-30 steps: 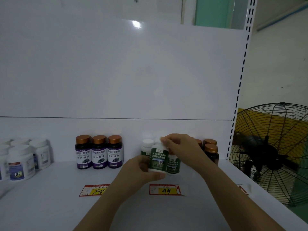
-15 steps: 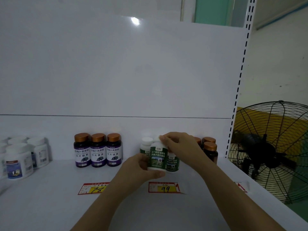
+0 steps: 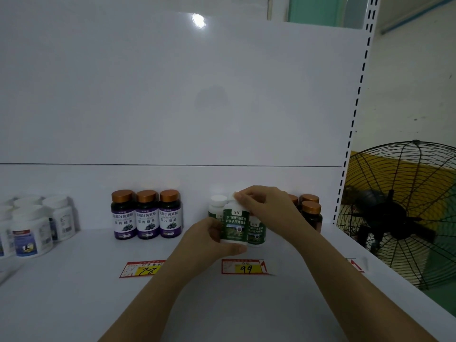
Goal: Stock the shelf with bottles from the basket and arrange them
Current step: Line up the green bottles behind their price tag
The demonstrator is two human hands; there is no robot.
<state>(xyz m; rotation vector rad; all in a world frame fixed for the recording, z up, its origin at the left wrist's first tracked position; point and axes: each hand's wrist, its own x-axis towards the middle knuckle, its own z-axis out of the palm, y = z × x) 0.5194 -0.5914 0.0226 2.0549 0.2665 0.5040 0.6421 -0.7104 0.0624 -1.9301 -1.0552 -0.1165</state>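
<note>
Green-label bottle (image 3: 235,227) is the one in play, sitting just behind the "99" price tag (image 3: 244,267) towards the front of the shelf (image 3: 74,304). Left hand (image 3: 209,239) wraps its lower body, thumb lying across the front near the base; right hand (image 3: 266,208) pinches the white cap with its fingertips. Whether the base is down on the shelf, I cannot tell. Looks like a set-and-square step, so the smart play is to turn it at the cap until the label faces straight out, steady it low, then let go gently.

Tight quarters, though. A second green bottle (image 3: 257,233) stands touching or just beside it on the right, and a white-capped one (image 3: 217,206) sits close behind the left hand, so a careless wrist could knock either over. Beyond the right hand, the brown-capped dark bottles (image 3: 311,213) crowd near. Further left, apart from the action, three purple-label bottles (image 3: 147,214) line up behind the "78" tag (image 3: 143,269), and white tubs (image 3: 32,233) cluster at the far left. Behind it all rises the white back panel (image 3: 172,95); off to the right stands a big caged fan (image 3: 399,213). No basket in view.
</note>
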